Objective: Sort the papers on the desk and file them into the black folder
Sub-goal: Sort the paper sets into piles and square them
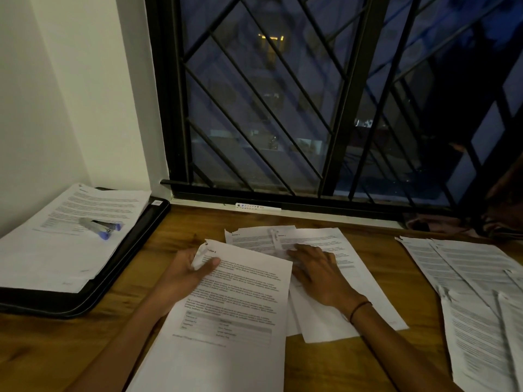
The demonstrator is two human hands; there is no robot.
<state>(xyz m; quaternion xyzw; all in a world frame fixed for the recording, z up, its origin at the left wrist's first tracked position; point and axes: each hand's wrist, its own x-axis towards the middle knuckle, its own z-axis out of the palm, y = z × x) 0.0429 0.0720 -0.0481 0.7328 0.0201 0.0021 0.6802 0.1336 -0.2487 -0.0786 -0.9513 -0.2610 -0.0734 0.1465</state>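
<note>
Looks like mid-sort: left hand [186,274] pinches the top corner of a printed sheet [226,306], thumb on top, while right hand [317,271] lies flat, fingers [297,247] spread, on the middle pile [325,250]. Next it probably goes left to the black folder [121,267]. The stapler [99,226] sits on that stack, more papers [467,278] wait on the right of the counter [70,335].

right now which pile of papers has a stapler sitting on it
The far-left pile, lying on the open black folder, with the stapler on top. The middle papers under the hands and the right-hand sheets carry nothing.
</note>
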